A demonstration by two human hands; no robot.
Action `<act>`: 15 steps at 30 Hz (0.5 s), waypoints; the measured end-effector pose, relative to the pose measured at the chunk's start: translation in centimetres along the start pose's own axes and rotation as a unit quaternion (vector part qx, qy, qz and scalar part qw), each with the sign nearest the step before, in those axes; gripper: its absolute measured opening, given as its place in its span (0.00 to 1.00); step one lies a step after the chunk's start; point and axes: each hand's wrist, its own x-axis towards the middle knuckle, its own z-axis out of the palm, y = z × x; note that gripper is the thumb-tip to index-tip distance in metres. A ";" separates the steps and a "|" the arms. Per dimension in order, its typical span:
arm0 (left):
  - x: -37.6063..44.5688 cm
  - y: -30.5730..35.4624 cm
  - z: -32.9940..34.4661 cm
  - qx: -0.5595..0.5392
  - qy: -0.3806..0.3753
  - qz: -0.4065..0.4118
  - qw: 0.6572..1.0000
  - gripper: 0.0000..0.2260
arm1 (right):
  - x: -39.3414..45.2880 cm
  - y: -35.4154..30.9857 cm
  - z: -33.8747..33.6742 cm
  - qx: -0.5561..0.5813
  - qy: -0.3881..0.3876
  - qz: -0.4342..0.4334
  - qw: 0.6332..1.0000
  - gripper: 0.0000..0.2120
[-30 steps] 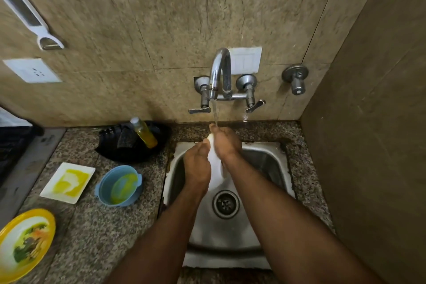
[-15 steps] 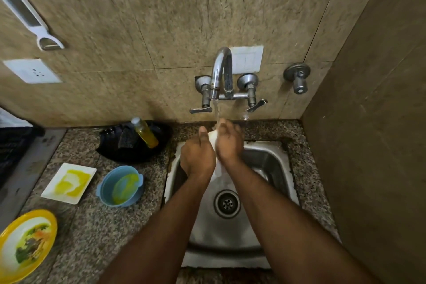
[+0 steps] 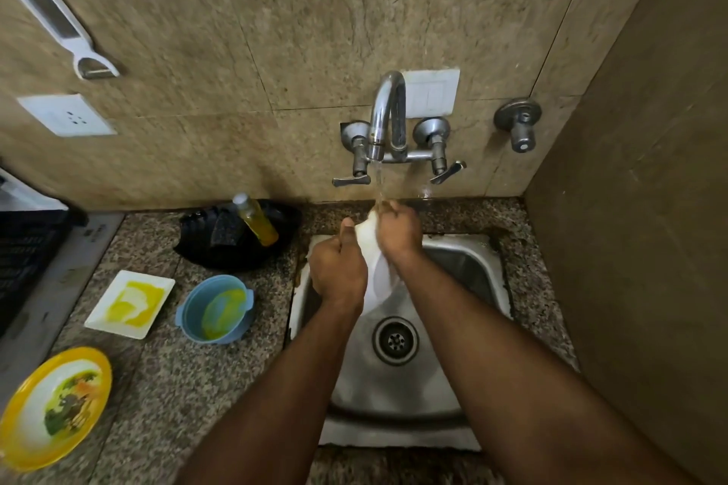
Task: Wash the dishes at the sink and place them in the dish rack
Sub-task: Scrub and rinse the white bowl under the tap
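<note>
Over the steel sink (image 3: pixel 468 260) both my hands hold a white dish (image 3: pixel 378 276) on edge under the running water of the tap (image 3: pixel 388 114). My left hand (image 3: pixel 337 268) grips its left side, thumb up. My right hand (image 3: pixel 396 230) closes over its top right edge, where the stream lands. Most of the dish is hidden between the hands. On the counter to the left lie a white square plate (image 3: pixel 130 303) with yellow residue, a blue bowl (image 3: pixel 216 309) with yellow residue and a yellow-rimmed plate (image 3: pixel 51 406) with food scraps.
A black tray (image 3: pixel 236 244) behind the bowl holds a dark scrub pad and a yellow soap bottle (image 3: pixel 256 222). A black crate (image 3: pixel 23 256) sits at the far left. A peeler (image 3: pixel 51 16) hangs on the tiled wall. A side wall closes the right.
My hands have lifted the white dish from lower in the basin up toward the spout and keep it under the stream. My left thumb now points up.
</note>
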 end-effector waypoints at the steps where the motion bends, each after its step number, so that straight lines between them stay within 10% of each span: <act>1: 0.0 -0.2 -0.1 -0.013 -0.005 -0.006 1.000 0.24 | 0.5 0.0 -0.3 0.008 0.002 0.036 0.999 0.13; 7: 1.0 0.0 -0.5 -0.126 -0.013 -0.047 0.991 0.26 | -2.6 0.3 0.8 -0.119 0.030 -0.082 0.989 0.38; 12: 0.0 -0.5 -0.7 -0.115 -0.025 -0.056 0.991 0.30 | -0.9 0.3 -0.7 0.067 0.056 0.056 0.995 0.11; 15: -0.6 -0.4 -0.6 -0.176 -0.020 -0.088 0.980 0.27 | -0.4 0.8 -1.3 0.092 0.040 0.091 0.991 0.16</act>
